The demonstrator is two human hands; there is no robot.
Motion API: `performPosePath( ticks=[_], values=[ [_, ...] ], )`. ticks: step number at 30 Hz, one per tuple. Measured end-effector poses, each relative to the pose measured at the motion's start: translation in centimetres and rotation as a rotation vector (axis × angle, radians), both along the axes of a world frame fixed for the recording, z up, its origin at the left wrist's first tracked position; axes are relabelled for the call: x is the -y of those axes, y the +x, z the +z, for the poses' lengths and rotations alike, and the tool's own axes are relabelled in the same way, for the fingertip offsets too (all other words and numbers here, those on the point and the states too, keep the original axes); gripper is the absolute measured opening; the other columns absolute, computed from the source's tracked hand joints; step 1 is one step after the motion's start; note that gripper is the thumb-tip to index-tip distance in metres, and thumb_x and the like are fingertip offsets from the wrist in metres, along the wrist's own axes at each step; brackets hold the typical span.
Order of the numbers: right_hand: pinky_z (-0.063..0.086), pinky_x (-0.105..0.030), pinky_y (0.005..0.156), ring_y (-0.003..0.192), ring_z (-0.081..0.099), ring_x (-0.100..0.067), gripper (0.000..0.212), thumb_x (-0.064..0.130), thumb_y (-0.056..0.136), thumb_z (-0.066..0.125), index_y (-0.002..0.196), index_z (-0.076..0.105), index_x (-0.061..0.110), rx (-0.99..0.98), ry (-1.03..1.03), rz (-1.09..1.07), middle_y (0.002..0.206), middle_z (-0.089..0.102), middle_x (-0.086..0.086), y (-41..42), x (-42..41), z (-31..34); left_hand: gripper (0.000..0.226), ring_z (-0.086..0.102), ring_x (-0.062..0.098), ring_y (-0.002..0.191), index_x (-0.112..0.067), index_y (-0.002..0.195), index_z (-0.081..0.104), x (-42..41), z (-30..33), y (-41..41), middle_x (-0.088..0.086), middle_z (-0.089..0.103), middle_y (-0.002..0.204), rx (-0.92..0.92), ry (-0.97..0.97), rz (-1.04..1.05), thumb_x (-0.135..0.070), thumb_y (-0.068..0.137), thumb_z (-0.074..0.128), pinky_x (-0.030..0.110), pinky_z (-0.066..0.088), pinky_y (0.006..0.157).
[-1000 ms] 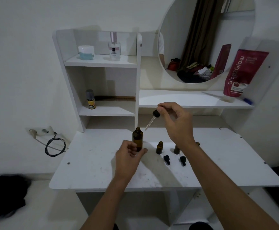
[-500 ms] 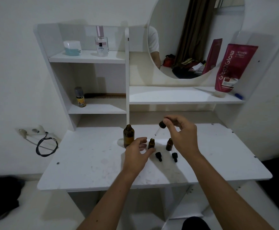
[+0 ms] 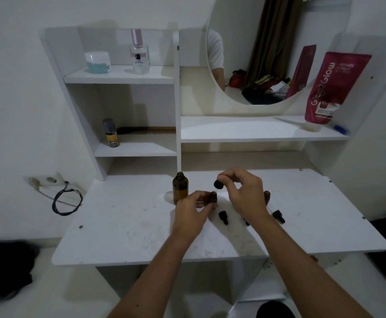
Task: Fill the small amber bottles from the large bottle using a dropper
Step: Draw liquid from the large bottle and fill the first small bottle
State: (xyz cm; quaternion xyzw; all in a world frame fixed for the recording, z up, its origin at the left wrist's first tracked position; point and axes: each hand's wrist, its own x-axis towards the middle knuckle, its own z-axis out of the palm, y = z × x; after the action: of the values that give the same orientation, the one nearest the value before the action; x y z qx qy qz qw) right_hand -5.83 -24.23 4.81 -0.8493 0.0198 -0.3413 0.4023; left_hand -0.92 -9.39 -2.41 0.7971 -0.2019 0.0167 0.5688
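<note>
The large amber bottle (image 3: pixel 180 188) stands open and upright on the white table (image 3: pixel 123 228). Just right of it my left hand (image 3: pixel 193 211) holds a small amber bottle (image 3: pixel 213 197) between its fingertips. My right hand (image 3: pixel 244 191) pinches the black bulb of a dropper (image 3: pixel 218 184) right above that small bottle's mouth. A second small amber bottle (image 3: pixel 266 195) shows partly behind my right hand. Three black dropper caps lie on the table: one (image 3: pixel 223 217) near my left hand, one (image 3: pixel 246 221) mostly hidden by my right wrist, one (image 3: pixel 278 215) further right.
Behind the table stands a white shelf unit (image 3: pixel 120 76) with a perfume bottle (image 3: pixel 139 53), a jar (image 3: pixel 97 62) and a small yellow-labelled bottle (image 3: pixel 111 133). A round mirror (image 3: pixel 277 49) and a red tube (image 3: pixel 334 88) stand at the back right. A wall socket with black cable (image 3: pixel 66 200) is left.
My left hand let go of the large bottle and took the small bottle beside it. My right hand carried the dropper from above the large bottle down over the small one.
</note>
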Motion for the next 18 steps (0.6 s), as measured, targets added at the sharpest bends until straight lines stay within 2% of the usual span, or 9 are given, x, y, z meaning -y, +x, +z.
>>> performPosePath(
  ticks=[4, 10, 18],
  values=[
    [0.05, -0.01, 0.08, 0.083, 0.071, -0.003, 0.009, 0.007, 0.095, 0.074, 0.089, 0.078, 0.013, 0.002, 0.0, 0.026, 0.083, 0.077, 0.01, 0.21, -0.07, 0.0, 0.026, 0.07, 0.002, 0.093, -0.02, 0.113, 0.074, -0.01, 0.07, -0.03, -0.014, 0.075, 0.102, 0.013, 0.013, 0.0, -0.021, 0.087, 0.08, 0.028, 0.059, 0.09],
    [0.052, -0.008, 0.082, 0.089, 0.071, 0.002, 0.009, 0.016, 0.097, 0.073, 0.104, 0.078, 0.016, -0.012, 0.023, 0.034, 0.091, 0.076, 0.01, -0.01, 0.04, -0.17, 0.028, 0.069, 0.0, 0.093, -0.019, 0.113, 0.074, 0.0, -0.04, -0.09, -0.014, 0.075, 0.102, 0.034, 0.036, 0.008, -0.022, 0.087, 0.08, 0.024, 0.058, 0.089],
    [0.055, -0.019, 0.082, 0.082, 0.072, -0.007, 0.01, 0.009, 0.095, 0.073, 0.089, 0.078, 0.014, -0.008, 0.003, 0.009, 0.083, 0.077, 0.009, 0.27, -0.19, -0.09, 0.028, 0.069, 0.0, 0.093, -0.019, 0.115, 0.074, 0.04, -0.13, -0.08, -0.014, 0.075, 0.103, 0.039, 0.044, 0.011, -0.023, 0.088, 0.079, 0.022, 0.058, 0.09]
  ],
)
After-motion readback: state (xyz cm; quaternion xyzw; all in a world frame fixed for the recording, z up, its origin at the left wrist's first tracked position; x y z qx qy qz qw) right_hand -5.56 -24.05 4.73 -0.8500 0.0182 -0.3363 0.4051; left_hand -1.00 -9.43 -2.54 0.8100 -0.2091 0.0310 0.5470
